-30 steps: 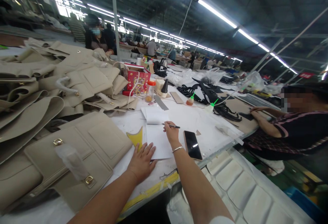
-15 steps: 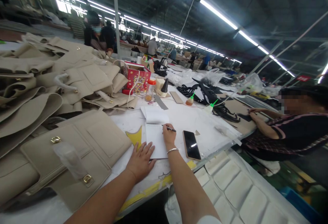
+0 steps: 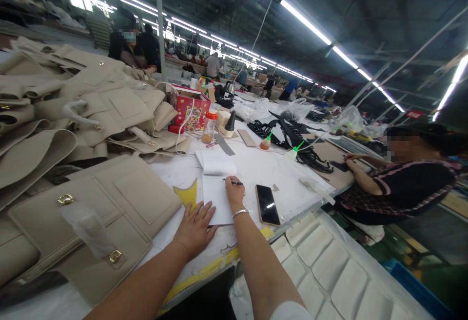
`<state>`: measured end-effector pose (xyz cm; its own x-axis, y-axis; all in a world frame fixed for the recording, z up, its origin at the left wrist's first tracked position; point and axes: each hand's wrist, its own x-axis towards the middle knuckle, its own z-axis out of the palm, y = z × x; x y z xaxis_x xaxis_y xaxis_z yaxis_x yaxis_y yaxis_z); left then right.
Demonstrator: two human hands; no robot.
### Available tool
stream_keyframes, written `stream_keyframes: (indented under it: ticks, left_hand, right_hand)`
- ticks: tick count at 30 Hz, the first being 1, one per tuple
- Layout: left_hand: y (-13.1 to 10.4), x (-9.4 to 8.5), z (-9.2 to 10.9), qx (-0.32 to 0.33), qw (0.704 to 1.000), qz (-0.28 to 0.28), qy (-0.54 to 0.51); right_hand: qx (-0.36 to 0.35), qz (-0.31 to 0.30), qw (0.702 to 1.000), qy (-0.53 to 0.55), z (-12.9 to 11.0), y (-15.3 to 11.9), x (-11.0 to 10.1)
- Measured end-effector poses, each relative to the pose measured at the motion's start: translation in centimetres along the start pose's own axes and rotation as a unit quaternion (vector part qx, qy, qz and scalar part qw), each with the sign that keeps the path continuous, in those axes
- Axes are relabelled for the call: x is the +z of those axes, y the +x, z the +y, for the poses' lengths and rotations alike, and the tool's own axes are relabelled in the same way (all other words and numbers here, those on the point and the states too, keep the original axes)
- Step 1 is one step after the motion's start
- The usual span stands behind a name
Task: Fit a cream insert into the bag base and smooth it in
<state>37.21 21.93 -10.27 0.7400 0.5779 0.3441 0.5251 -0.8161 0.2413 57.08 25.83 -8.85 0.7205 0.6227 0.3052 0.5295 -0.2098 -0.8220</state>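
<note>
Closed around a dark pen (image 3: pixel 236 182), my right hand (image 3: pixel 235 193) rests on the white page of a notepad (image 3: pixel 215 208). The pad's upper sheets are folded back at its far end. My left hand (image 3: pixel 193 225) lies flat with fingers spread, its fingertips over the pad's lower left corner and beside a yellow pointed piece (image 3: pixel 187 193). A phone (image 3: pixel 267 204) with a dark screen lies to the right of my right hand. Left of my left hand is a beige bag panel (image 3: pixel 142 198) with gold clasps and a plastic-wrapped handle.
Beige bag parts (image 3: pixel 84 95) are heaped at the left. Beyond the pad stand a red box (image 3: pixel 192 110), a clear jar (image 3: pixel 209 129) and two green-tipped bottles (image 3: pixel 265 142). Black straps (image 3: pixel 292 132) lie farther right. A co-worker (image 3: pixel 405 173) sits at the right edge, hands on dark pieces.
The whole view has shifted slightly, so things appear farther left. My right hand stays on the page with the pen, which sits at a slightly different angle. My left hand remains flat.
</note>
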Motion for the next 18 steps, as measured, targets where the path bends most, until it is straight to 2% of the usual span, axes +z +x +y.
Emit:
stream_keyframes:
  ticks: [11, 18]
  left_hand:
    - [0.01, 0.07, -0.11, 0.002, 1.000, -0.008, 0.004]
    - [0.05, 0.06, -0.13, 0.001, 1.000, -0.013, 0.004]
  right_hand:
    - [-0.009, -0.005, 0.999, -0.044, -0.36, -0.11, -0.13]
    - [-0.001, 0.017, 0.998, -0.061, -0.36, -0.06, -0.22]
